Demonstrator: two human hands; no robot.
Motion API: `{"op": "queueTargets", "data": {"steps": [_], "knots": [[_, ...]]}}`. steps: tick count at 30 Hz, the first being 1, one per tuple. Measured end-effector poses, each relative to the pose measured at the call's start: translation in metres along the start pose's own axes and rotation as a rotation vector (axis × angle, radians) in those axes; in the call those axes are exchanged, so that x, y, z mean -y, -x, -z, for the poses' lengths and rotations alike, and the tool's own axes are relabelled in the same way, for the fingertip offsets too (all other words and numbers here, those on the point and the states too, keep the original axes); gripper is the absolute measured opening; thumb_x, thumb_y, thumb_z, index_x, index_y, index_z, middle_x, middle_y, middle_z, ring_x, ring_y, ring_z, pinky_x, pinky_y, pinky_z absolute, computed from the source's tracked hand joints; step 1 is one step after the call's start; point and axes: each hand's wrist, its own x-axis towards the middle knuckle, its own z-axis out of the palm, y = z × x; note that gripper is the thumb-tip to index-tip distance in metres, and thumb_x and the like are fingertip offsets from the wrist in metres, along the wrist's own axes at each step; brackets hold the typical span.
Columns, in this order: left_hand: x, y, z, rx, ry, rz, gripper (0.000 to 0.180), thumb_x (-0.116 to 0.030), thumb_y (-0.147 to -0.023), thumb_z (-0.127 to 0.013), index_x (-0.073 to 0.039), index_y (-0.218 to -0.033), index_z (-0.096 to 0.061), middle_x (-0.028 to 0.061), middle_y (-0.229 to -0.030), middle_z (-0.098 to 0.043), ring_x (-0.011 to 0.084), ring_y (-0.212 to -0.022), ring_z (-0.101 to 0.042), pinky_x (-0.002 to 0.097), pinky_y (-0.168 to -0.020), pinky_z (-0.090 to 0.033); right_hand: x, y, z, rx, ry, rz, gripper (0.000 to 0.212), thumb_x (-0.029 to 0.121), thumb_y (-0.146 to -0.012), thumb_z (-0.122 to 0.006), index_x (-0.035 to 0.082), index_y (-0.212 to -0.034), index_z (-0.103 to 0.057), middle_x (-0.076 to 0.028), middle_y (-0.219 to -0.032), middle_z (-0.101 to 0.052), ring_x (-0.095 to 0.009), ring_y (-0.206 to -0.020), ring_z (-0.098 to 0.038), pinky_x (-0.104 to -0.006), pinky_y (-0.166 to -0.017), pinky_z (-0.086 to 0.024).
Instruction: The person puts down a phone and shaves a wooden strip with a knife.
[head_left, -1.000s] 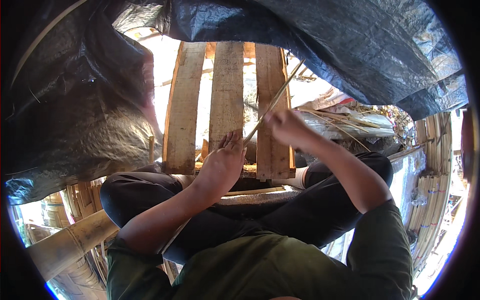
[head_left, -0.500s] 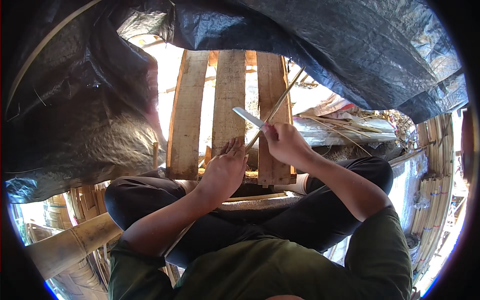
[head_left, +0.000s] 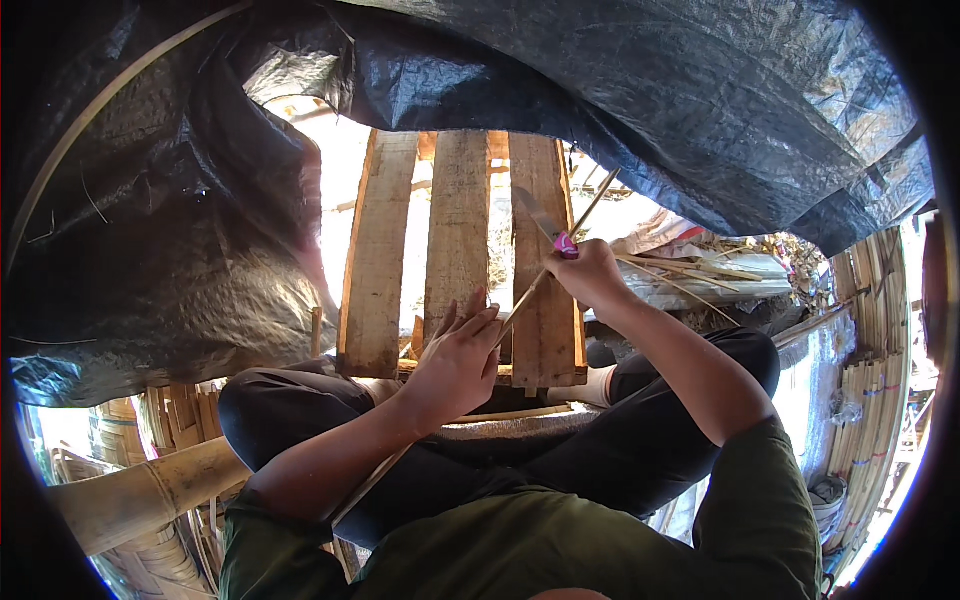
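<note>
A thin bamboo strip slants from beneath my left forearm up to the far right, crossing a slatted wooden bench. My left hand grips the strip low down, its fingers partly extended over the wood. In my right hand is a knife, its blade pointing up and left above the right-hand plank. Something bright pink shows where the blade meets my fingers; whether it is the handle or a wrapping I cannot tell. The right hand is right at the strip, and my fingers hide where blade and strip meet.
The wooden bench has three planks with gaps between them. Dark plastic sheeting hangs overhead and at the left. Loose bamboo strips lie at the right, and bundled slats stand farther right. A thick bamboo pole is at the lower left.
My right hand has moved slightly right along the strip, and the knife has turned so its blade points more upward. Pink now shows at its base. The left fingers have spread a little.
</note>
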Motion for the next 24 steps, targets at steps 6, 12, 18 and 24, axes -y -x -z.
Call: {"op": "queueTargets", "data": {"steps": [6,12,18,24], "knots": [[-0.001,-0.002,0.002,-0.004,0.029,-0.001,0.044,-0.004,-0.082,-0.057,0.009,-0.124,-0.05,0.0277,-0.135,-0.044,0.0457,-0.142,-0.024,0.055,-0.117,-0.024,0.008,-0.004,0.005,-0.04,-0.079,-0.014,0.04,0.027,-0.086,-0.063,0.003,-0.056,-0.053,-0.004,-0.048,-0.05,-0.013,-0.039,-0.05,-0.0324,-0.036,-0.037],[-0.004,0.001,0.006,-0.045,0.066,0.051,0.039,-0.002,-0.081,-0.062,0.003,-0.118,-0.051,0.0239,-0.127,-0.048,0.0498,-0.139,-0.027,0.0532,-0.116,-0.027,0.004,-0.013,0.012,-0.12,-0.11,-0.014,0.033,0.025,-0.085,-0.064,0.002,-0.063,-0.054,-0.002,-0.052,-0.048,-0.012,-0.039,-0.047,-0.0313,-0.036,-0.037],[-0.003,0.003,0.009,-0.015,0.008,0.048,0.037,-0.006,-0.083,-0.062,0.001,-0.118,-0.051,0.0218,-0.129,-0.046,0.048,-0.141,-0.024,0.0562,-0.115,-0.025,0.002,-0.023,0.016,-0.191,-0.133,0.037,0.03,0.023,-0.083,-0.064,0.002,-0.063,-0.053,-0.002,-0.051,-0.047,-0.013,-0.038,-0.047,-0.0318,-0.035,-0.036],[-0.006,0.008,0.013,0.007,0.026,0.075,0.038,-0.008,-0.086,-0.062,0.0,-0.121,-0.051,0.0214,-0.131,-0.046,0.047,-0.142,-0.024,0.0572,-0.115,-0.025,-0.006,-0.033,0.018,-0.271,-0.125,0.076,0.032,0.024,-0.084,-0.063,0.003,-0.062,-0.052,-0.001,-0.05,-0.046,-0.013,-0.038,-0.047,-0.0309,-0.035,-0.037]]}}
